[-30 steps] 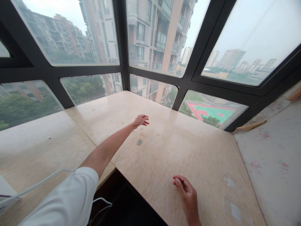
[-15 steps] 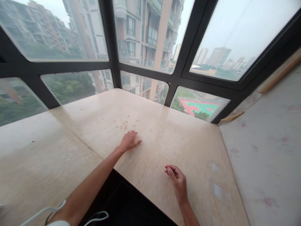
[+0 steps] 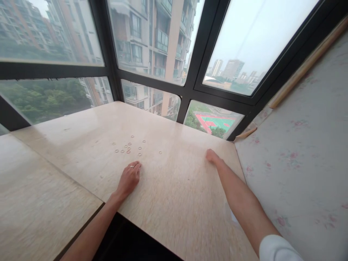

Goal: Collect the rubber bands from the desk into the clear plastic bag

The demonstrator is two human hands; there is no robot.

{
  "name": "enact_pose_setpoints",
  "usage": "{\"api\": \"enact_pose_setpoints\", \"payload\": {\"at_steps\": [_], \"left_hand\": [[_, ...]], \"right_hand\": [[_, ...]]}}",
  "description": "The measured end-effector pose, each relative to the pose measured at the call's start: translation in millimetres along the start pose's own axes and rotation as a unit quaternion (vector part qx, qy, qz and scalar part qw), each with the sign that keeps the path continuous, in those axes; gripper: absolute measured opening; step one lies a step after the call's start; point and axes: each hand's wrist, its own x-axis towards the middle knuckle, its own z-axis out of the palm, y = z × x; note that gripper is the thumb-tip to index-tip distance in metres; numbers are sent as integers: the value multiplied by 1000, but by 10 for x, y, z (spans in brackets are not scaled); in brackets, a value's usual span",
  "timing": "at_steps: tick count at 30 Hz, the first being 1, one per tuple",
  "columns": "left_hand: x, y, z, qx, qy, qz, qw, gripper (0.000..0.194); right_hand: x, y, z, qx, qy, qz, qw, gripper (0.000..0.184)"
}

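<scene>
Several small thin rings point(image 3: 128, 149) lie scattered on the pale marble-patterned tabletop point(image 3: 174, 203), left of the middle. My left hand point(image 3: 129, 176), with a metal ring on one finger, rests just on the near side of them. Its fingers are curled and pressed together, and what they hold, if anything, is hidden. My right hand point(image 3: 213, 156) reaches over the back right of the tabletop, away from the rings. It looks closed, though slightly blurred, and I cannot make out anything in it.
Dark-framed windows point(image 3: 187, 98) border the far edges of the tabletop. A wall with floral paper point(image 3: 293, 156) rises on the right. A seam point(image 3: 58, 166) crosses the top at left. Below the near edge is a dark gap point(image 3: 130, 239). My right forearm partly covers a whitish patch point(image 3: 233, 217).
My right hand has moved from the near right up to the back right of the tabletop. My left hand has drawn back slightly from the rings, its fingers closer together. The view has turned right.
</scene>
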Motion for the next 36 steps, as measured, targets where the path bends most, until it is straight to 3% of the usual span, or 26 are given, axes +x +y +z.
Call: {"api": "enact_pose_setpoints", "payload": {"at_steps": [4, 8, 11, 15, 19, 22, 24, 28, 30, 32, 36], "left_hand": [[29, -2, 6, -4, 10, -14, 1000, 35], [59, 75, -61, -3, 1, -35, 999, 33], [49, 105, -137, -8, -14, -50, 999, 33], [15, 4, -214, -23, -26, -68, 997, 37], [65, -260, -274, -84, -27, -95, 992, 33], [203, -471, -335, -193, -22, -168, 967, 22], [324, -579, -388, -303, -7, -248, 920, 21], [547, -743, -531, -512, 68, -366, 774, 24], [623, -840, -621, -545, 102, -391, 735, 23], [665, -956, -714, -532, 106, -401, 738, 29], [662, -1168, -875, -448, 35, -394, 802, 38]], "right_hand": [[-85, 127, 147, -69, -23, -12, 997, 33], [-190, 178, 85, -111, -39, -34, 992, 28], [-253, 110, 5, -116, -35, -58, 991, 15], [-307, -99, -30, -78, -23, -90, 993, 24], [-329, -472, 9, 22, -25, -116, 993, 21], [-345, -940, 81, 135, -40, -137, 980, 14], [-361, -1329, 148, 226, -50, -146, 962, 11], [-410, -2070, 267, 407, -72, -136, 900, 18], [-455, -2310, 297, 474, -81, -126, 868, 23], [-525, -2433, 311, 522, -90, -114, 841, 24], [-756, -2427, 357, 574, -107, -90, 807, 19]]}}
